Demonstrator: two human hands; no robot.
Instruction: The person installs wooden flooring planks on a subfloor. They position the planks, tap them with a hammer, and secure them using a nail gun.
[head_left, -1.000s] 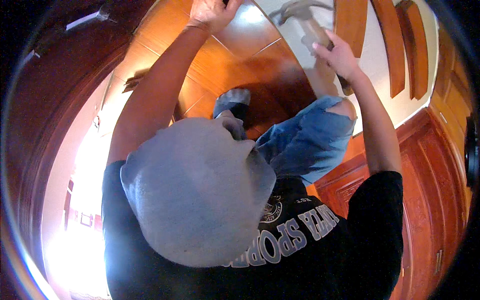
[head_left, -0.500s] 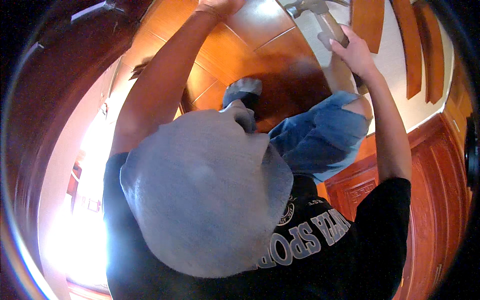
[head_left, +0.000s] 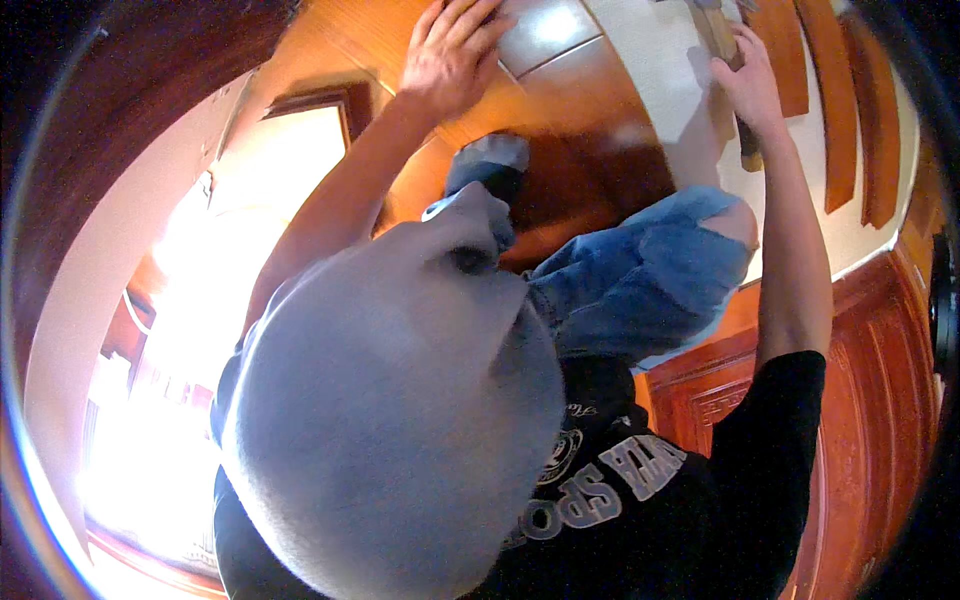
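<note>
Wooden hammer handle [head_left: 722, 45] runs steeply upward, clenched in right hand [head_left: 752, 88]; left hand [head_left: 450, 55] flat on plank [head_left: 540, 75].

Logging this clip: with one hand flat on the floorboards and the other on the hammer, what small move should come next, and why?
Probably a short hammer tap at the plank edge. The left hand lies flat on the wooden floor plank, while the right hand grips the hammer's handle over bare pale subfloor.

cap [head_left: 400, 430] — grey, rounded | T-shirt [head_left: 690, 520] — black, short sleeves, pale lettering | jeans [head_left: 650, 280] — blue, torn knee
</note>
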